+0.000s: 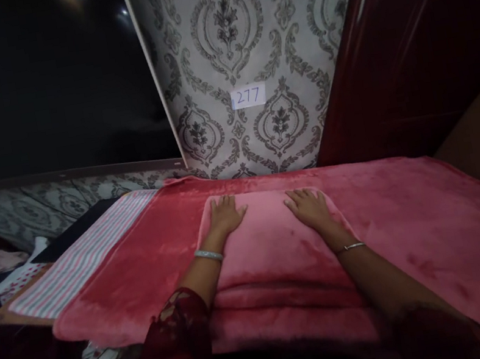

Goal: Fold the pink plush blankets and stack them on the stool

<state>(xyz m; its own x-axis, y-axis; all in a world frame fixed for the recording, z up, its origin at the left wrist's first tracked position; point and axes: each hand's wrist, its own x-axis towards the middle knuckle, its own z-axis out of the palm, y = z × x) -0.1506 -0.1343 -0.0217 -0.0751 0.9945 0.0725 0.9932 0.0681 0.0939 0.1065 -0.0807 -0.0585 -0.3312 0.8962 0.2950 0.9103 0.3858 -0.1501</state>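
Note:
A folded pink fleece blanket (268, 236) lies in front of me, its stacked layers showing along the near edge. My left hand (226, 214) rests flat on its far left corner with the fingers spread. On the far right part of the same blanket lies my right hand (309, 207), palm down and fingers apart. Neither hand grips anything. Under the folded blanket spreads a larger red-pink plush cover (414, 217), which drapes over the table's near edge.
A striped cloth (89, 249) and a dark flat item (77, 230) lie at the left end. Behind stand a large black screen (42, 84) and a patterned wall with a paper label (248, 96) reading 277. A dark red glossy panel (401, 39) slants at the right.

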